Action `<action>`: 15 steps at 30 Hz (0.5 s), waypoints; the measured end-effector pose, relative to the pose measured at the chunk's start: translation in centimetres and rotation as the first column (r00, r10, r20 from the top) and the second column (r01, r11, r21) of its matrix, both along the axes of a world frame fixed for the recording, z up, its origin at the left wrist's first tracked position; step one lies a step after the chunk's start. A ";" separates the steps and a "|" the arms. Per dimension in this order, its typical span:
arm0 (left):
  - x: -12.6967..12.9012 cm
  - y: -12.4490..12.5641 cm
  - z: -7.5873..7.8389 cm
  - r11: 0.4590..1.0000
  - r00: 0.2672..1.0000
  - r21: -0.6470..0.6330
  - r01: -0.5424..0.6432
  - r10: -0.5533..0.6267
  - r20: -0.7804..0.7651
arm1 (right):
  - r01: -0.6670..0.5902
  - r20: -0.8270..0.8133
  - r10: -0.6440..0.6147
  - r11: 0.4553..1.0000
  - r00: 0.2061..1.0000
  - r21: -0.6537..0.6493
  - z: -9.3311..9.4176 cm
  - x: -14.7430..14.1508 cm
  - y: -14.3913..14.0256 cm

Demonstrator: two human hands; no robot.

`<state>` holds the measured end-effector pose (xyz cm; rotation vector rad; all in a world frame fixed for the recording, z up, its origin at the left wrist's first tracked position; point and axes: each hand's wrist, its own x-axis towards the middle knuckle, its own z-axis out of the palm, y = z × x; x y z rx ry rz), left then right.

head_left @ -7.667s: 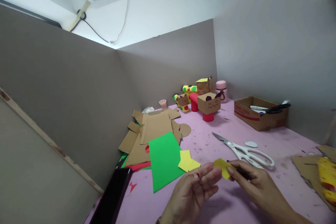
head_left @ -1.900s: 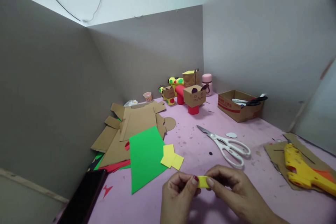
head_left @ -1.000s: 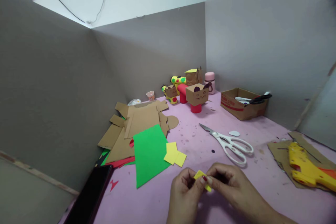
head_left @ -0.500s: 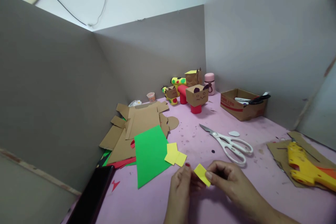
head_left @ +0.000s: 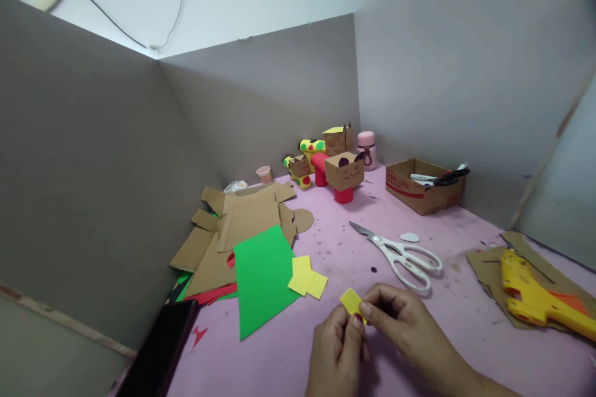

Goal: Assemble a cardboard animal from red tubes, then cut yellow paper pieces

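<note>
Between my two hands is a small yellow foam-like square (head_left: 350,300), held just above the pink table. My left hand (head_left: 336,347) is closed, its thumb pressed on the lower edge of the piece. My right hand (head_left: 410,329) pinches the same piece from the right side, thumb on top. More yellow squares (head_left: 307,276) lie overlapping just beyond my left hand, partly against a green sheet (head_left: 263,282). White-handled scissors (head_left: 398,254) rest beyond my right hand, blades pointing to the far left.
A yellow glue gun (head_left: 535,294) lies on cardboard at the right. Behind stand an open box (head_left: 421,189) with tools, a cardboard-headed cat figure (head_left: 344,175), and a pink bottle (head_left: 367,150). Flattened cardboard (head_left: 249,217) and a dark phone (head_left: 158,347) occupy the left side.
My left hand has moved right and its thumb has come down onto the yellow square. The right hand still grips the piece. The view has shifted slightly.
</note>
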<state>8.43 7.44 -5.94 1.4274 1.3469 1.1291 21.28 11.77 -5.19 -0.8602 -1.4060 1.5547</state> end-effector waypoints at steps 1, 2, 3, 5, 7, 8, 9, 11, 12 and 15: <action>-0.1 0.0 0.0 1.000 1.000 -0.016 0.013 -0.013 -0.007 | -0.001 -0.004 0.001 1.000 1.000 0.001 -0.2 0.0 0.1; -0.2 0.1 0.0 0.999 1.000 -0.038 0.029 -0.029 0.005 | -0.011 -0.008 0.011 1.000 1.000 -0.005 -0.3 0.1 0.1; -0.4 0.2 0.0 0.998 0.999 -0.054 0.039 -0.037 0.038 | -0.031 -0.013 0.031 0.999 0.999 -0.016 -0.4 0.1 0.2; -0.8 0.4 0.0 0.998 0.991 -0.061 0.022 -0.014 0.136 | -0.073 -0.004 0.073 0.997 0.997 -0.017 -0.5 0.2 0.4; -1.1 0.5 0.0 0.999 0.980 -0.038 -0.036 0.043 0.195 | -0.091 0.041 0.090 0.996 0.995 0.015 -0.4 0.2 0.5; -1.2 0.5 0.1 0.997 0.978 -0.023 -0.072 0.076 0.196 | -0.086 0.067 0.083 0.996 0.994 0.033 -0.3 0.1 0.5; -1.3 0.5 0.1 0.994 0.977 -0.009 -0.106 0.106 0.186 | -0.080 0.083 0.076 0.996 0.994 0.041 -0.3 0.0 0.4; -1.2 0.3 0.1 0.987 0.973 0.010 -0.157 0.153 0.172 | -0.088 0.074 0.087 0.996 0.993 0.019 -0.2 -0.2 0.3; -1.0 0.3 0.1 0.985 0.969 0.019 -0.171 0.165 0.184 | -0.102 0.067 0.102 0.995 0.993 0.000 -0.2 -0.2 0.2; -0.6 0.1 0.0 0.987 0.962 0.015 -0.162 0.155 0.224 | -0.132 0.117 0.131 0.991 0.984 0.007 -0.3 -0.2 0.1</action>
